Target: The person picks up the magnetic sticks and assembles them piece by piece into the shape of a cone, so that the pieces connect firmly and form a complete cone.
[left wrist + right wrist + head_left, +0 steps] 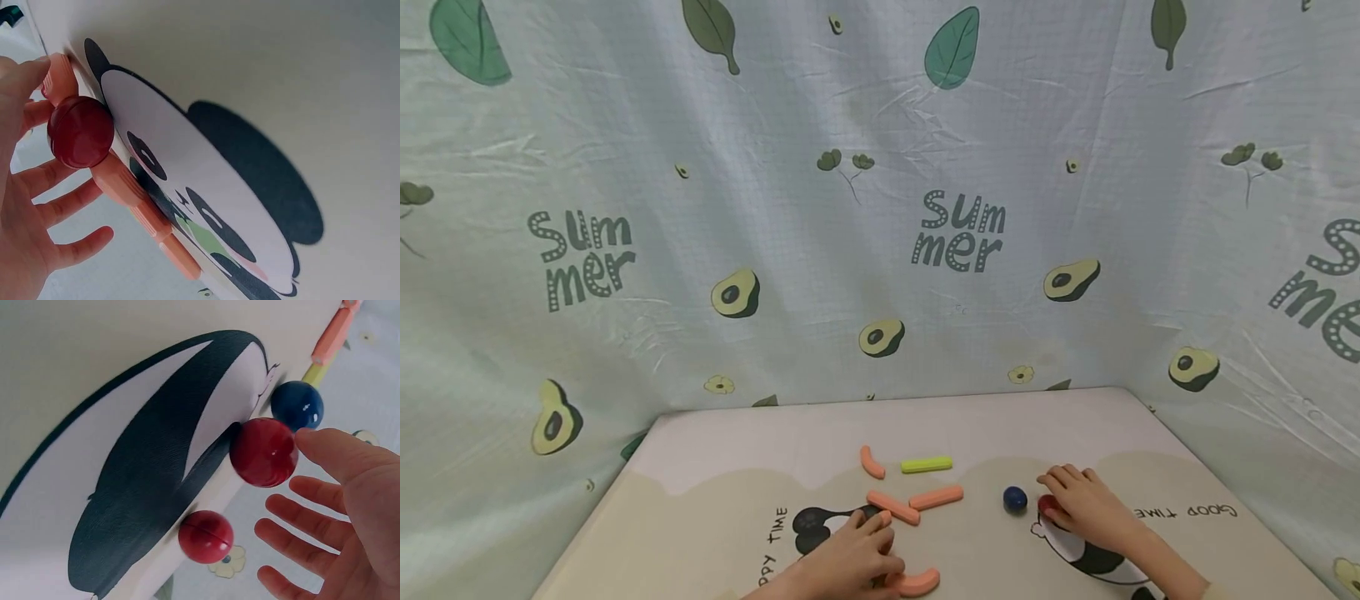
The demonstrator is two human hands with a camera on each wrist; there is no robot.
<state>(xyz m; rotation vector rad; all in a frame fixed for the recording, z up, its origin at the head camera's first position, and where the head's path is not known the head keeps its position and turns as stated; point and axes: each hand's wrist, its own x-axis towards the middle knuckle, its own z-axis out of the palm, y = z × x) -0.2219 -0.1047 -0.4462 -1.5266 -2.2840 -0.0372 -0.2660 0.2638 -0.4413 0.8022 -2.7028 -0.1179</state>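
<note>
My left hand (861, 554) is low over the table, thumb and index finger at the end of a curved orange stick (919, 583). The left wrist view shows the thumb against an orange piece (60, 75), the index finger passing behind it and the other fingers spread. A dark red ball (81, 132) sits in front of those fingers; the hand hides it in the head view. My right hand (1086, 504) reaches over a red ball (264, 453), the thumb tip at its edge and the fingers extended. Beside it are a blue ball (1015, 499) and another red ball (206, 537).
Farther back lie a yellow-green stick (927, 464), a short curved orange piece (872, 462) and two straight orange sticks (936, 497) almost end to end. The pale table (737, 442) bears panda prints and lettering. A curtain (820, 250) printed with avocados hangs behind it.
</note>
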